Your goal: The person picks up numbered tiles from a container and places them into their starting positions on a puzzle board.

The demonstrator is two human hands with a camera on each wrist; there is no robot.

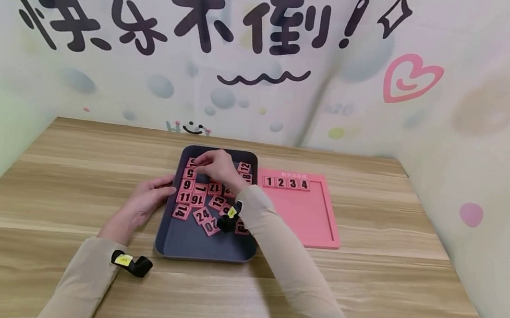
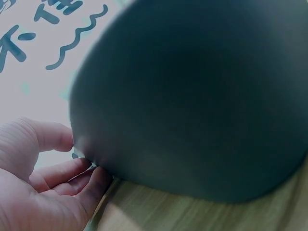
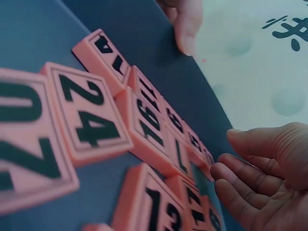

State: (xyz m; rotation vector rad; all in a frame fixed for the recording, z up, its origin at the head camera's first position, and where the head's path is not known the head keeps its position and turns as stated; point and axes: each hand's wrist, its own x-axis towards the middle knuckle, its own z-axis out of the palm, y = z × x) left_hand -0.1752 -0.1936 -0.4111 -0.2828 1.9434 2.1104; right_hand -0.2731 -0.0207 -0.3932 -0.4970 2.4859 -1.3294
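A dark grey tray [image 1: 188, 246] on the table holds loose pink number tiles [image 1: 185, 197]. My left hand [image 1: 145, 199] grips the tray's left rim; in the left wrist view, its thumb and fingers meet the tray's edge [image 2: 192, 187]. My right hand [image 1: 223, 168] reaches over the far left of the tray, close to the tile marked 5 [image 1: 189, 173]. In the right wrist view, the right hand's thumb and fingers [image 3: 240, 173] are apart, with no tile visible between them. Whether a fingertip touches a tile, I cannot tell.
Right of the tray lies a pink framed board [image 1: 295, 216], with tiles 1, 2, 3 and 4 [image 1: 287, 183] in a row along its top edge. Tiles 24 [image 1: 203, 216] and 20 [image 1: 211, 226] lie near the tray's middle. A printed wall cloth [image 1: 251, 106] rises behind the table.
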